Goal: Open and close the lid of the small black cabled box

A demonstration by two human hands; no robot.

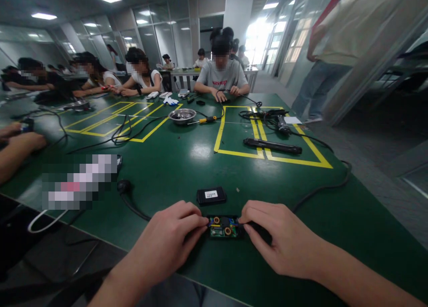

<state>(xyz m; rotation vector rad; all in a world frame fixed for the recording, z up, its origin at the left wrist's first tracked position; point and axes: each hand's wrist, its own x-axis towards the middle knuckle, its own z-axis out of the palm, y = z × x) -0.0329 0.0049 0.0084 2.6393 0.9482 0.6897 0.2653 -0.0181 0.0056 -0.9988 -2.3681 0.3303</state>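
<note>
Between my two hands an open black case with a green circuit board (222, 229) lies on the table, copper coils and coloured wires showing in it. My left hand (174, 235) pinches the left end of the case, thumb and fingertips close together. At the right end, my right hand (277, 235) has its fingertips on the case, with a black cable running under the palm. Just beyond the board lies a black cover (211, 195) with a white label. What the fingertips press on at each end is too small to make out.
A blurred-out pale object (83, 182) and a black plug (124, 186) lie to the left. Farther off are a metal bowl (182, 116), a yellow-black screwdriver (207, 119), a black rod (272, 146) and coiled cables (267, 115). A co-worker (220, 75) sits opposite.
</note>
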